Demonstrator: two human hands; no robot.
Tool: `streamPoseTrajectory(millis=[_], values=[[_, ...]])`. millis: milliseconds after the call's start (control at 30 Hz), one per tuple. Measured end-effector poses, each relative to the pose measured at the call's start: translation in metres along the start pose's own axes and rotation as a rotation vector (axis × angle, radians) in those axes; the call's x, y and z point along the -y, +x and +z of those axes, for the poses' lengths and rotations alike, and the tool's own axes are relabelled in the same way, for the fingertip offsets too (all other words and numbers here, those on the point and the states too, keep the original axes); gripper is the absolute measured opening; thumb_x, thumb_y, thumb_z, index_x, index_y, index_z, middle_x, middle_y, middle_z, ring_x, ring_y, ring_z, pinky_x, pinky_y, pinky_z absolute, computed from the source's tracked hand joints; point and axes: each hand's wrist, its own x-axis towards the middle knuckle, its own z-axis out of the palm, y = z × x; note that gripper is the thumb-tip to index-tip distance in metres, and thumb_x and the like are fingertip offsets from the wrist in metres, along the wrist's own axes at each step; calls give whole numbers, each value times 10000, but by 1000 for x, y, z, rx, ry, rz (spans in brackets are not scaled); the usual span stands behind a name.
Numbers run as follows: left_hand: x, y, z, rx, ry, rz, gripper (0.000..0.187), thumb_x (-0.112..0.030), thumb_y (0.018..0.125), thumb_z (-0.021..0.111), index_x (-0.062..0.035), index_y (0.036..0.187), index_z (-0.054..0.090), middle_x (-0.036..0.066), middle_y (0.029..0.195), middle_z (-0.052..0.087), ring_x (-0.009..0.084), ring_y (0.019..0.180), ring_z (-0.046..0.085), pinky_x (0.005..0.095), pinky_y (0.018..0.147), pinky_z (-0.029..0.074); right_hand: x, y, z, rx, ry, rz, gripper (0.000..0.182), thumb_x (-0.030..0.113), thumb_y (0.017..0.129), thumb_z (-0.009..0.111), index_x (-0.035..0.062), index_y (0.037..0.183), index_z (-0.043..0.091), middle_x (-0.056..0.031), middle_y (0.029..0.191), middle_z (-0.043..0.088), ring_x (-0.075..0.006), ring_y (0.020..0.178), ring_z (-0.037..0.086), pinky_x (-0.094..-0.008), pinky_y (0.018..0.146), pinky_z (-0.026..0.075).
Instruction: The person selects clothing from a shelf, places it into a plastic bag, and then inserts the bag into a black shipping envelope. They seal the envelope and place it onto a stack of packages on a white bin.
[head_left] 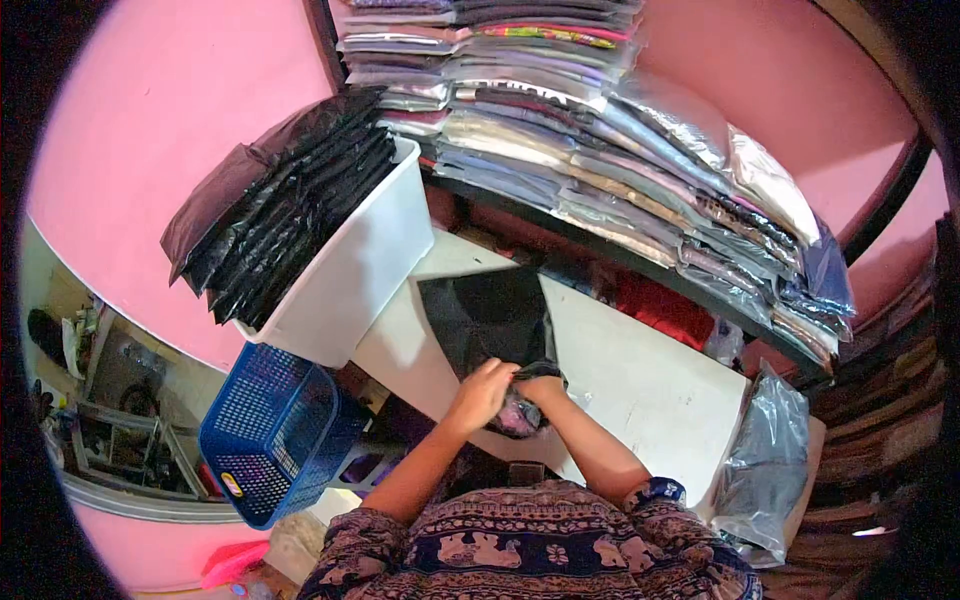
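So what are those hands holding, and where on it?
Both the left hand and the right hand grip the near edge of a dark garment lying on the white table.

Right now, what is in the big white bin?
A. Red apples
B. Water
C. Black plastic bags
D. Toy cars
C. The white bin is stuffed with a stack of black plastic bags that stick up over its rim, left of the dark garment that both hands grip on the white table.
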Motion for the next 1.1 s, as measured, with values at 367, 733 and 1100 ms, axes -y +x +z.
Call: streamPoseTrajectory(millis=[367, 733, 1100], values=[[124, -133, 23, -212, -14, -469, 315, -198, 868, 565, 0, 1113, 562, 183, 1003, 595, 325, 944, 582, 396, 824, 459, -98, -96, 17, -521, 194, -393, 198, 119, 828, 539, 13, 987, 588, -206, 1032, 565, -397, 982, 515, -468, 860, 421], [106, -115, 52, -150, -343, -565, 340, -163, 818, 601, 26, 1099, 562, 117, 899, 632, 169, 845, 596, 303, 777, 460, -149, -39, 32, 333, 1497, 208, 420, 134, 778, 677, 24, 1173, 590, -32, 1038, 636, -134, 917, 589, -284, 793, 473], [69, -84, 18, -223, -759, -834, 277, -217, 886, 502, 19, 977, 617, 25, 857, 615, 140, 766, 555, 297, 704, 439, -106, -46, -37, 6, 1154, 69, 119, 99, 856, 593, 22, 794, 659, 23, 653, 594, -67, 548, 517, -238, 493, 415]])
